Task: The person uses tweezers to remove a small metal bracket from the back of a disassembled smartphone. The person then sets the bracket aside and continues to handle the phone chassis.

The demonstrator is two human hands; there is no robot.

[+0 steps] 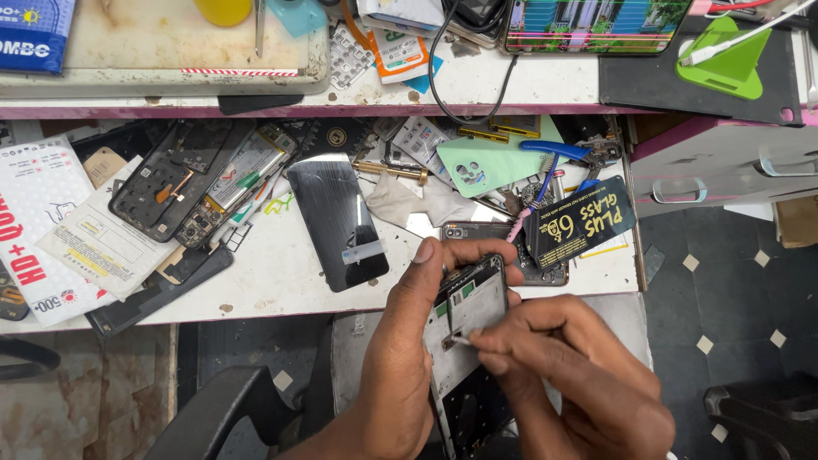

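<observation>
Head view: worktop (281, 281) strewn with phone parts; my left hand (409, 341) grips an opened phone (469, 307), right hand (562, 366) pinches a thin tool (460, 340).

Opened phone (467, 328): a slim rectangular handset with its back cover off, held face down and tilted, its long axis running from upper right to lower left, in front of the table (281, 285) edge. The dark frame encloses a pale grey inner plate; small green patches sit near the upper end, and the lower end shows a dark panel. The left hand (400, 358) wraps the left edge, thumb up along the side and fingertips curled over the top corner. Thin metal tool (460, 340): a short, bright tip pinched in the right hand (579, 375), touching the pale plate near mid-length.
</observation>
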